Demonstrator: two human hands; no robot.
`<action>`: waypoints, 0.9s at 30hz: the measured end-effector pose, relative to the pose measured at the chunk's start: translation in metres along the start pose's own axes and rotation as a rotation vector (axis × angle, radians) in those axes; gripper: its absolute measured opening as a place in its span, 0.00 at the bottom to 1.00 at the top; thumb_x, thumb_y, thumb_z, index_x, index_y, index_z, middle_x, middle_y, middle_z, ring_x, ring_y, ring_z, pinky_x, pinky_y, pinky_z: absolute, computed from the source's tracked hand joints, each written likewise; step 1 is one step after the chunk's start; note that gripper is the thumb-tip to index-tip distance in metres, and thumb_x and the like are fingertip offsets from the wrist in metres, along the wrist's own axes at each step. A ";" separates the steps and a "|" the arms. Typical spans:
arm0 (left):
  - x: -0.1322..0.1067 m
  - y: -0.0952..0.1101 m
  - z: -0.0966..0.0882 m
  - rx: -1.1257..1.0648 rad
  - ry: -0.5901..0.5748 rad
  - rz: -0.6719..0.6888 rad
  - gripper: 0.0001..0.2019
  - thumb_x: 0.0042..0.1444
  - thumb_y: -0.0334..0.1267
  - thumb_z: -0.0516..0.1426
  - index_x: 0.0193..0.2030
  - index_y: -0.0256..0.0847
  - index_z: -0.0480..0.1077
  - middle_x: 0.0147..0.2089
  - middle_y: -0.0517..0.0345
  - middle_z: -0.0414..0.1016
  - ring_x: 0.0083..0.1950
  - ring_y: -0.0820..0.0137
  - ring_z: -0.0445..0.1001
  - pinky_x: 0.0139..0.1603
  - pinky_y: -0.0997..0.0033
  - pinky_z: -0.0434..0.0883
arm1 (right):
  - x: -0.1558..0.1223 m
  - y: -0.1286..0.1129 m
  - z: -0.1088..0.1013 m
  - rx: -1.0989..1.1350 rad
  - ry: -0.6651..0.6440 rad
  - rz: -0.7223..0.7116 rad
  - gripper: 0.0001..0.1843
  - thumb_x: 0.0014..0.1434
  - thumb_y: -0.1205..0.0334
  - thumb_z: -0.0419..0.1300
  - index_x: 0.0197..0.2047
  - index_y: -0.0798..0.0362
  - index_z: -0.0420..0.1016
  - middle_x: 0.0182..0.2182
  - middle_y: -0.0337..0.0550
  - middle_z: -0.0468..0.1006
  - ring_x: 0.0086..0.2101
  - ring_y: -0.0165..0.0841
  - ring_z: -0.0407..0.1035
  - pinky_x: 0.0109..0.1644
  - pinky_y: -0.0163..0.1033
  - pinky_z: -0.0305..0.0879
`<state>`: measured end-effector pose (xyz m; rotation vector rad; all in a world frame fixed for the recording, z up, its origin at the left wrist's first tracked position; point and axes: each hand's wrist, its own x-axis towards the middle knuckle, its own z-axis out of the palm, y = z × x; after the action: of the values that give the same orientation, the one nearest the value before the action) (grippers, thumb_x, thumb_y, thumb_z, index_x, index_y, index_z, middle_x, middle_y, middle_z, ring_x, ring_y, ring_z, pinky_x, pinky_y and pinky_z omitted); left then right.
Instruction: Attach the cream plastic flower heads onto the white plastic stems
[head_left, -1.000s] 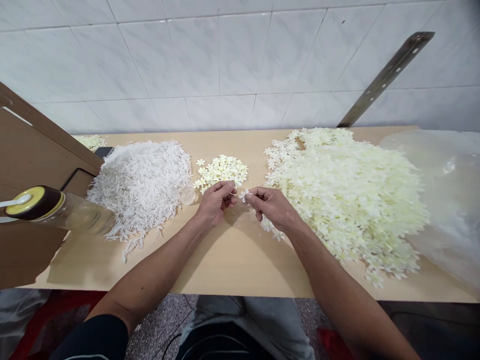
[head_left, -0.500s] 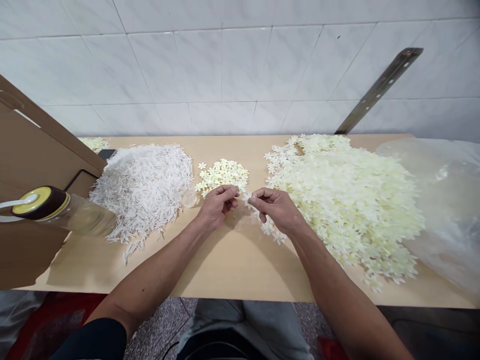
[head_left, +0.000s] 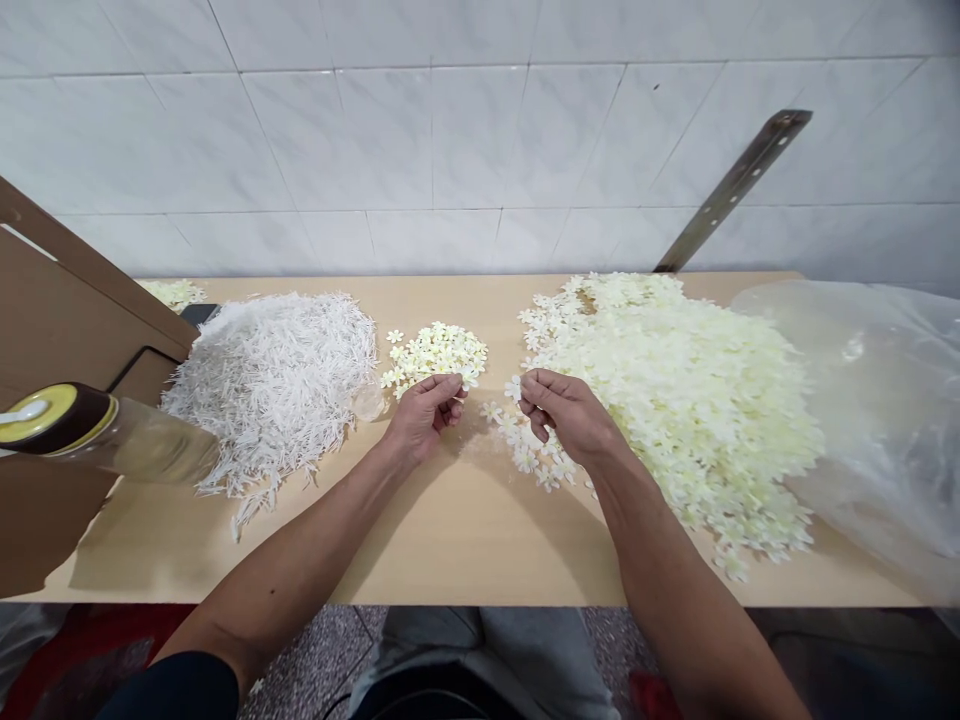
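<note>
Beside a flower pile (head_left: 439, 350) toward the back edge of the tabletop (head_left: 465, 545), the left hand (head_left: 424, 412) has narrowed fingers, contents unclear; the right hand (head_left: 570, 412) pinches a white flower (head_left: 513, 388).

The one view looks from the wearer's head, forward and down across the table (head_left: 465, 540), close over the left hand (head_left: 426, 415) and right hand (head_left: 566, 415) near mid-frame, with the tiled wall (head_left: 390, 140) at twelve o'clock and the lap (head_left: 487, 665) at six.
</note>
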<state>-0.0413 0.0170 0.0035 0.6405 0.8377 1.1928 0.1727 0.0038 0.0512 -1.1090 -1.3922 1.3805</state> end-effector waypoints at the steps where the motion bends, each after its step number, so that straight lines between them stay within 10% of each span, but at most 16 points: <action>1: 0.000 0.000 0.000 0.000 0.000 -0.002 0.21 0.41 0.48 0.74 0.34 0.37 0.73 0.32 0.59 0.75 0.25 0.79 0.68 0.23 0.77 0.61 | -0.001 -0.002 -0.001 -0.025 0.012 0.009 0.22 0.60 0.44 0.65 0.27 0.53 0.69 0.25 0.38 0.67 0.21 0.25 0.55 0.20 0.33 0.56; 14: -0.005 -0.008 0.003 0.054 -0.108 -0.002 0.16 0.47 0.45 0.72 0.33 0.36 0.75 0.34 0.57 0.76 0.24 0.79 0.68 0.23 0.76 0.63 | -0.003 -0.005 -0.045 -1.002 0.340 -0.121 0.11 0.59 0.61 0.58 0.38 0.53 0.83 0.36 0.46 0.83 0.35 0.39 0.73 0.42 0.43 0.64; 17: -0.009 -0.012 0.005 0.131 -0.121 -0.015 0.17 0.47 0.47 0.72 0.34 0.36 0.76 0.34 0.56 0.76 0.24 0.79 0.68 0.23 0.77 0.63 | -0.004 -0.005 -0.030 -0.942 0.356 -0.188 0.14 0.61 0.64 0.54 0.40 0.55 0.83 0.37 0.49 0.82 0.32 0.37 0.71 0.39 0.42 0.64; 23: -0.013 -0.014 0.009 0.245 -0.139 0.035 0.18 0.47 0.49 0.71 0.36 0.37 0.77 0.33 0.56 0.77 0.23 0.78 0.69 0.22 0.77 0.62 | -0.007 -0.008 0.010 -0.501 -0.058 -0.031 0.22 0.64 0.43 0.58 0.44 0.53 0.82 0.21 0.36 0.70 0.19 0.28 0.59 0.24 0.36 0.55; 27: -0.013 -0.014 0.010 0.301 -0.111 0.126 0.16 0.49 0.48 0.70 0.36 0.37 0.77 0.31 0.57 0.77 0.23 0.77 0.69 0.23 0.76 0.65 | -0.004 -0.001 0.018 -0.443 -0.001 0.040 0.23 0.60 0.41 0.62 0.35 0.54 0.81 0.19 0.36 0.68 0.17 0.27 0.58 0.20 0.35 0.53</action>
<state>-0.0279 0.0007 0.0006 1.0092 0.9014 1.1417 0.1564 -0.0046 0.0522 -1.4226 -1.7358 1.1246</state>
